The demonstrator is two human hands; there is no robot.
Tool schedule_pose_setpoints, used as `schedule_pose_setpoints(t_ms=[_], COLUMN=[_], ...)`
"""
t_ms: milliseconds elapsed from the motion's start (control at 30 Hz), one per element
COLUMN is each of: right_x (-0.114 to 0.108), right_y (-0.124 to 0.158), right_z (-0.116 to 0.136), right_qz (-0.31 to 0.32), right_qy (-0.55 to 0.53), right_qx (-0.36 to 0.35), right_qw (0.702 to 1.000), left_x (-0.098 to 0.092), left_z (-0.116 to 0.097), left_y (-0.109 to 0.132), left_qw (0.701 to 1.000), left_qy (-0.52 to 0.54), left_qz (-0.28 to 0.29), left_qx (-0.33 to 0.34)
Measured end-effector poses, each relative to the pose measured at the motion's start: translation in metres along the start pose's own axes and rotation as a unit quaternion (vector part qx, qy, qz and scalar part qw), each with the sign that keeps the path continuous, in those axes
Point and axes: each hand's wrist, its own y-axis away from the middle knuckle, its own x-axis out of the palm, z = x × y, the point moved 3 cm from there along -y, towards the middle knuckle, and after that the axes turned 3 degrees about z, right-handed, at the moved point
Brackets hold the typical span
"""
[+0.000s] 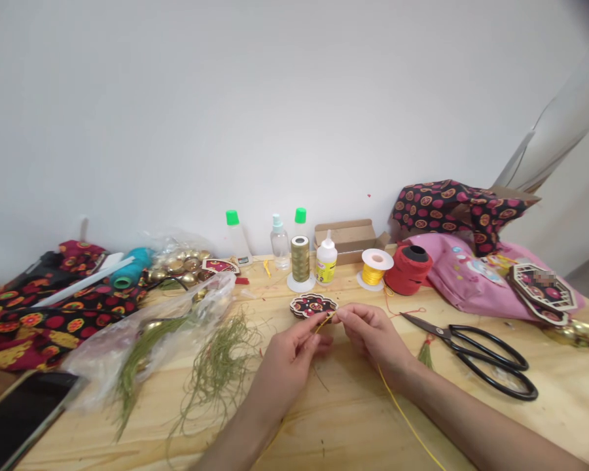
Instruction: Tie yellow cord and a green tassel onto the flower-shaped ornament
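My left hand [294, 353] and my right hand [373, 335] meet at the middle of the wooden table [544, 432], both pinched on a thin yellow cord [402, 415]. The cord runs from the fingertips back under my right forearm toward the near edge. Just beyond the fingers lies a small scalloped ornament [314, 305] covered in dark fabric with pink and orange dots. A spool of the same yellow cord [374, 268] stands farther back.
Black scissors [485, 356] lie at the right. Green threads [220, 366] and a clear plastic bag [142, 333] spread at the left, beside patterned fabric [39, 314]. Glue bottles [326, 261], a gold thread cone [300, 261], a red spool [409, 269] and a pink bag [471, 278] line the back.
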Motion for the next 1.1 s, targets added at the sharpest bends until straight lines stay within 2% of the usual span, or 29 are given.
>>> schedule_pose_setpoints(t_ms=[100,233,367,467,567,700,833,1000,1100], right_x=[-0.003,-0.003,-0.001,-0.001,0.0,0.0,0.001,0.004,0.004], right_y=[-0.002,-0.002,0.0,0.001,0.002,0.001,0.002,0.003,0.003], right_z=[0.0,0.0,0.0,0.001,0.002,0.002,0.003,0.007,0.008], right_qz=[-0.002,0.001,0.006,0.011,0.015,0.019,0.029,0.055,0.057], right_qy=[-0.003,0.003,0.02,0.036,0.048,0.048,0.038,0.047,0.041], right_qx=[0.005,0.014,0.016,0.013,0.009,0.001,-0.008,-0.002,0.0], right_qw=[1.0,1.0,1.0,0.999,0.999,0.999,0.999,0.997,0.998], left_x=[-0.002,-0.002,0.001,0.004,0.006,0.01,0.011,0.01,0.008], left_z=[-0.007,-0.022,-0.028,-0.022,-0.012,-0.006,-0.009,-0.011,-0.009], left_y=[0.006,0.021,0.033,0.039,0.045,0.05,0.054,0.049,0.035], left_qw=[0.994,0.972,0.952,0.94,0.915,0.899,0.915,0.939,0.951], left_qy=[0.077,0.118,0.14,0.179,0.268,0.338,0.303,0.202,0.163], left_qz=[0.034,0.077,0.1,0.103,0.071,0.037,0.014,0.1,0.098], left_qx=[-0.071,-0.187,-0.252,-0.273,-0.293,-0.276,-0.265,-0.261,-0.246])
